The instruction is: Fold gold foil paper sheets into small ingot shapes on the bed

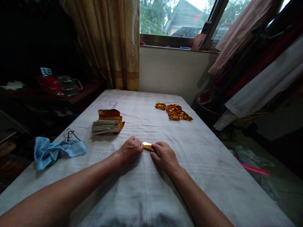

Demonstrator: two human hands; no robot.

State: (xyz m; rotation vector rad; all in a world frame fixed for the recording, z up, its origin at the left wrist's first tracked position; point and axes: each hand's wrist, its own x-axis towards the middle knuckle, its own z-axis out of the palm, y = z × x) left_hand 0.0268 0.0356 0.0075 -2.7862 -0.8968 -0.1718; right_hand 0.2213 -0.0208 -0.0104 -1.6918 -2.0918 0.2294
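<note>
Between my two hands a small folded piece of gold foil paper (pixel 147 146) is gripped at both ends, just over the white-covered surface. My left hand (pixel 131 147) is closed on its left end, knuckles up. At the right end, the thumb and fingers of my right hand (pixel 165 155) pinch it. Left of centre lies a stack of gold foil paper sheets (pixel 107 123), pale backs showing and one gold flap standing up. Farther off to the right rests a pile of folded gold foil pieces (pixel 175 112).
A blue cloth (pixel 50 152) and eyeglasses (pixel 68 138) lie at the left edge of the white sheet (pixel 132 192). A glass mug (pixel 68 85) stands on a dark side table. Clothes (pixel 265 78) hang at the right, beside the window.
</note>
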